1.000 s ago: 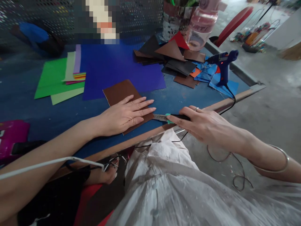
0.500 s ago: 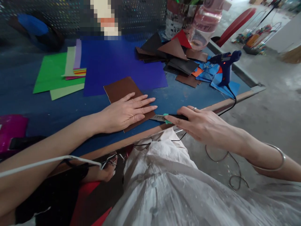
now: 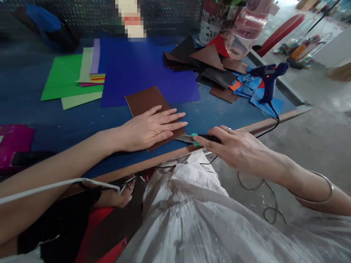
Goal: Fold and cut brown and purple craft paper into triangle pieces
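Note:
Beneath my left hand [image 3: 148, 129] lies a brown sheet [image 3: 146, 100], flat on the blue tabletop close to its front edge. The fingers of that hand are stretched out and spread across it, hiding much of its middle. My right hand [image 3: 233, 146] is closed around a utility knife [image 3: 196, 139] with a black handle and a green part near the blade. Its metal blade points left, and the tip is at the sheet's lower right edge, just below my left fingertips. Whether the tip touches the sheet I cannot tell.
Behind the brown sheet lies a large dark blue sheet [image 3: 148, 69], with green sheets [image 3: 64, 78] at left. Black and brown scraps [image 3: 216, 76] pile up at right beside a blue glue gun [image 3: 270, 78] with a cord. A pink bottle [image 3: 245, 34] stands behind. Something magenta [image 3: 16, 146] sits at left.
The view has shifted slightly, so the tabletop things appear a little further right and higher. Both hands keep nearly the same pose, and the knife stays at the brown sheet's edge.

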`<state>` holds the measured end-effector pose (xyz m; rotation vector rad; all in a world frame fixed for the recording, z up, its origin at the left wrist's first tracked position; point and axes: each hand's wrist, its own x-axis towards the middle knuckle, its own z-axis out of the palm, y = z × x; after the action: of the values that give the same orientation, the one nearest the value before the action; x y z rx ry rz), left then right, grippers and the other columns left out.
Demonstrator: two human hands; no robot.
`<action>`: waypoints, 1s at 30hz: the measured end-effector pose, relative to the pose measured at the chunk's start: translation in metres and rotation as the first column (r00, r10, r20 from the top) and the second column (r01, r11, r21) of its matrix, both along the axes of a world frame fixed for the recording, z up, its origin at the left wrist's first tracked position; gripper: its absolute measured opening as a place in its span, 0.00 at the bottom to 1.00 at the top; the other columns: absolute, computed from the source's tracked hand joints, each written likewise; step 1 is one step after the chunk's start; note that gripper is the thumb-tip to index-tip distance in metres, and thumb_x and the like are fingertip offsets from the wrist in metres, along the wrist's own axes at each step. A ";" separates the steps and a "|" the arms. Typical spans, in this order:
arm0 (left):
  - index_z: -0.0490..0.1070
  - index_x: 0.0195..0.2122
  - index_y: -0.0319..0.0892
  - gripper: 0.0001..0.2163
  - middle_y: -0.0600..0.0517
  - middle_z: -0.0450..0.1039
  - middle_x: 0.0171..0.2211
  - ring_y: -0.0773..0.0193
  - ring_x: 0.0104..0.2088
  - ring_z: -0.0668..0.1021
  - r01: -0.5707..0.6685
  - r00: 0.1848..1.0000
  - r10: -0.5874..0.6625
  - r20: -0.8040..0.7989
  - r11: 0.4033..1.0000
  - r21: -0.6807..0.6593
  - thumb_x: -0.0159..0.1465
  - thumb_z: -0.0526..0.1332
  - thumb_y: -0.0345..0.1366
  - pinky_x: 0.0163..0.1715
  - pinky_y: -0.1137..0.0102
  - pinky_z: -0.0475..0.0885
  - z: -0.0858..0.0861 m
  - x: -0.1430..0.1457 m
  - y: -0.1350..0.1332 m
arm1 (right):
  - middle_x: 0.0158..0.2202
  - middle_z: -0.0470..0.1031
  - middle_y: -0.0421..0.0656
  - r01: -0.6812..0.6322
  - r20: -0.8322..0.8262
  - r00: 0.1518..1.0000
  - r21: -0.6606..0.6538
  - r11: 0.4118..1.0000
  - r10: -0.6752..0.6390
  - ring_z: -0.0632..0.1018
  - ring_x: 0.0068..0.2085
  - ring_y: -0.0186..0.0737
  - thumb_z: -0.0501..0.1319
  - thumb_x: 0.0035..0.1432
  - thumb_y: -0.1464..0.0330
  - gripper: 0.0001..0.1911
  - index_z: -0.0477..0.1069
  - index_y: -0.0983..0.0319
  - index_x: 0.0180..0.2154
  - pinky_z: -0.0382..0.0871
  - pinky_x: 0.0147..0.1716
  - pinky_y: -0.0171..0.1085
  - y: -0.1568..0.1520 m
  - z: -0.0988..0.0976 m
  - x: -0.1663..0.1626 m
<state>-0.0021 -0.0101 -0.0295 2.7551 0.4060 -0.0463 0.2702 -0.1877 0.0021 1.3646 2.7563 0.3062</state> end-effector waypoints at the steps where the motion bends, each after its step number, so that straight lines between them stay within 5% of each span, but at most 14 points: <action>1: 0.54 0.76 0.64 0.26 0.58 0.50 0.79 0.50 0.79 0.54 0.000 1.000 0.000 0.004 1.000 -0.001 0.79 0.41 0.53 0.77 0.47 0.41 0.000 0.000 0.000 | 0.46 0.73 0.49 -0.003 0.004 1.000 -0.001 1.000 0.003 0.72 0.40 0.41 0.56 0.67 0.79 0.33 0.58 0.63 0.71 0.55 0.27 0.36 0.000 0.000 0.000; 14: 0.52 0.75 0.70 0.24 0.61 0.51 0.78 0.49 0.78 0.56 0.011 0.999 -0.010 0.049 1.000 -0.008 0.79 0.44 0.51 0.77 0.47 0.42 -0.005 -0.001 0.003 | 0.45 0.73 0.48 -0.036 -0.007 0.999 0.002 0.999 0.036 0.74 0.40 0.43 0.56 0.67 0.78 0.32 0.60 0.64 0.70 0.60 0.28 0.37 0.001 0.002 -0.007; 22: 0.54 0.77 0.60 0.28 0.56 0.48 0.79 0.52 0.79 0.51 0.030 0.999 -0.030 0.011 1.000 -0.005 0.79 0.39 0.55 0.77 0.48 0.38 -0.004 0.000 0.003 | 0.45 0.74 0.48 -0.038 0.004 0.999 -0.015 0.999 0.039 0.74 0.39 0.42 0.55 0.67 0.79 0.32 0.59 0.64 0.70 0.60 0.27 0.37 0.003 0.002 -0.010; 30: 0.54 0.76 0.63 0.26 0.59 0.48 0.79 0.52 0.79 0.52 0.015 1.000 -0.014 0.015 1.000 -0.026 0.79 0.40 0.53 0.77 0.48 0.38 -0.003 0.000 0.002 | 0.45 0.74 0.48 -0.064 -0.006 0.998 -0.017 0.998 0.064 0.74 0.39 0.41 0.55 0.66 0.79 0.32 0.60 0.65 0.70 0.60 0.28 0.37 0.005 0.003 -0.015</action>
<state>-0.0017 -0.0084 -0.0321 2.7309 0.3789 -0.0340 0.2556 -0.1825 0.0053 1.2765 2.8046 0.2809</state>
